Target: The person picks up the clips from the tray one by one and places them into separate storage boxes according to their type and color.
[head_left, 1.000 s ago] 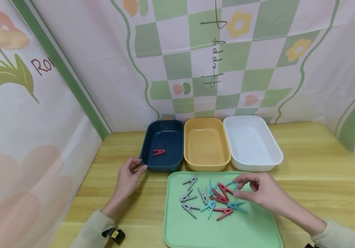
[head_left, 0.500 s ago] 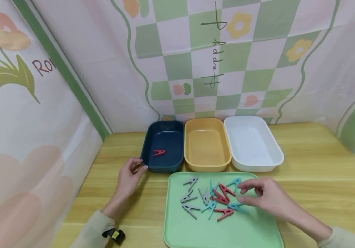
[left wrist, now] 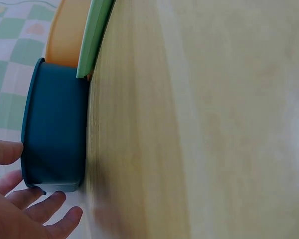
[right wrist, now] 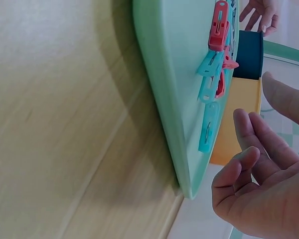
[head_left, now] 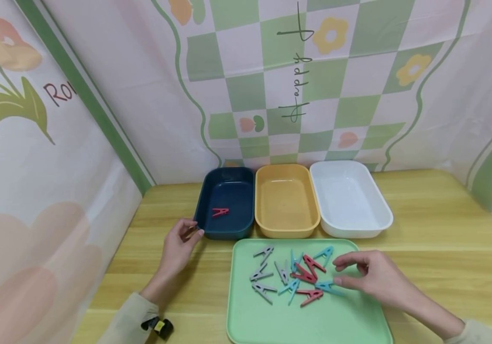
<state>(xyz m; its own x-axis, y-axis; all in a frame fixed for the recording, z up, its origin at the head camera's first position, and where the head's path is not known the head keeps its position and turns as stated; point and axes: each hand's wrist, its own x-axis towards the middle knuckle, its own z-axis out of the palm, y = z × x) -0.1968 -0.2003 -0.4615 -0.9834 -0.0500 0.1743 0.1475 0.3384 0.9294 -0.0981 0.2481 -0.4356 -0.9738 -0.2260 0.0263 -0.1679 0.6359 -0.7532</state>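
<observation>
My left hand [head_left: 179, 244] holds the near left corner of the dark blue bin [head_left: 229, 232], its thumb at the rim in the left wrist view. A red clothespin [head_left: 220, 212] lies in that bin. Over the right part of the green tray [head_left: 280, 320], my right hand [head_left: 375, 277] hovers with thumb and forefinger apart, nothing between them. Just left of its fingertips are light blue clothespins [head_left: 325, 286]. Red clothespins [head_left: 310, 296] lie mid-tray among the blue ones, and several grey clothespins [head_left: 263, 290] lie to the left.
A yellow bin [head_left: 286, 233] and a white bin [head_left: 353, 231] stand in a row right of the dark blue one, behind the tray. All rest on a wooden table [head_left: 435, 215]. Printed cloth [head_left: 237, 52] hangs behind and at the left.
My right hand has drawn back slightly to the right and toward me, away from the clothespins. A light blue clothespin at the back is uncovered. My left hand stays put.
</observation>
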